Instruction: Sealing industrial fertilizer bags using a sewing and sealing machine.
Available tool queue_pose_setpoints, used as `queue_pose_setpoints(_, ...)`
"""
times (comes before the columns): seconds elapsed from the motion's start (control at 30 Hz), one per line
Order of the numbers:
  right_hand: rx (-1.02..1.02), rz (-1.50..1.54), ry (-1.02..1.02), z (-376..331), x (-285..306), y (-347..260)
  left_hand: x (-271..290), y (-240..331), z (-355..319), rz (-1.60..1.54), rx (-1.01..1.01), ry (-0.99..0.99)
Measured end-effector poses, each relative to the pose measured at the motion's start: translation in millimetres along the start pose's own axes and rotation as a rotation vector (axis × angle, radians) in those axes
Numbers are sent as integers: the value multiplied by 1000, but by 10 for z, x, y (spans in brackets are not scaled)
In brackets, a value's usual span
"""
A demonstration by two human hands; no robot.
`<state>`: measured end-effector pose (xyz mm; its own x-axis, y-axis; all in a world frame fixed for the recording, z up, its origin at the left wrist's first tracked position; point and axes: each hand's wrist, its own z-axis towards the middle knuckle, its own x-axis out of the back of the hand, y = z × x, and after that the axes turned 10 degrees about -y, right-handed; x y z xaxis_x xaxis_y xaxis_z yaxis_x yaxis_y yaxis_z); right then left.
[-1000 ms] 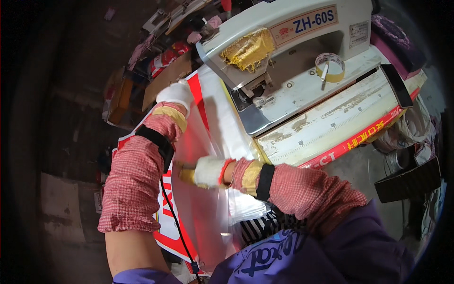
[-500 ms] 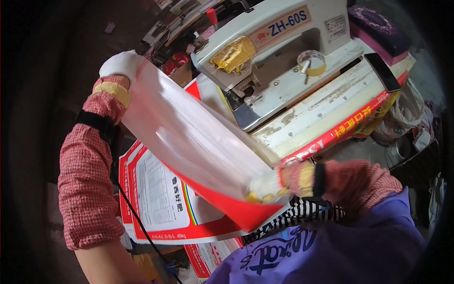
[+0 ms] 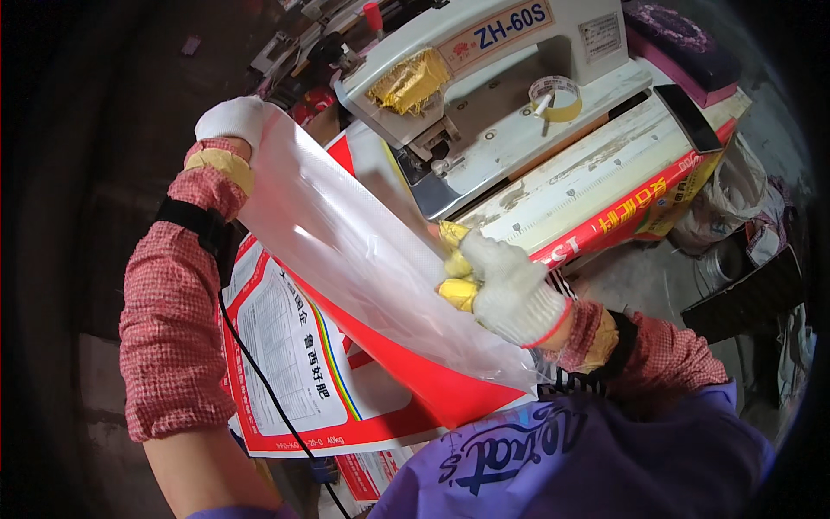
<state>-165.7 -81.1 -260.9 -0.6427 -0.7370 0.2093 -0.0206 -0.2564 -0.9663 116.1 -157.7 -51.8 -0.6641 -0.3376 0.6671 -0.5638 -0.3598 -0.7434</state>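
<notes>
A large white-and-red woven plastic sack (image 3: 484,391) with a shiny clear inner film (image 3: 346,233) stretches diagonally before me. At its far left end my left hand (image 3: 230,123), in a white knit glove, is closed on the sack's edge; most of its fingers are hidden. My right hand (image 3: 510,285), in a white glove with yellow fingertips, is over the sack's upper edge near its right end. Its fingers are apart and slightly bent, touching or close to the film. A printed sack (image 3: 285,363) lies flat beneath.
A pale industrial sewing machine (image 3: 553,52) stands beyond the sack, with a tape roll (image 3: 555,99) on its bed and a yellow cloth wad (image 3: 411,80) on its head. A dark cable (image 3: 259,381) runs at lower left. A whitish bag (image 3: 731,203) sits at the right.
My right hand has moved up from inside the sack's near right corner to its upper edge, and its fingers have spread. My left hand still holds the far end. The view has shifted slightly.
</notes>
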Motion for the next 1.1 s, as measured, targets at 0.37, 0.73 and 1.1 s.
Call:
queue_pose_setpoints(0.37,69,-308,-316,366,-295,101,98,-218,254,7,-2,-22)
queue_pose_setpoints(0.73,-469,194,-311,-700,201,498,-1759,1781,423,-289,-293,-15)
queue_pose_setpoints(1.1,-394,317,32,-1011,337,653,-1781,1771,369,-650,-660,434)
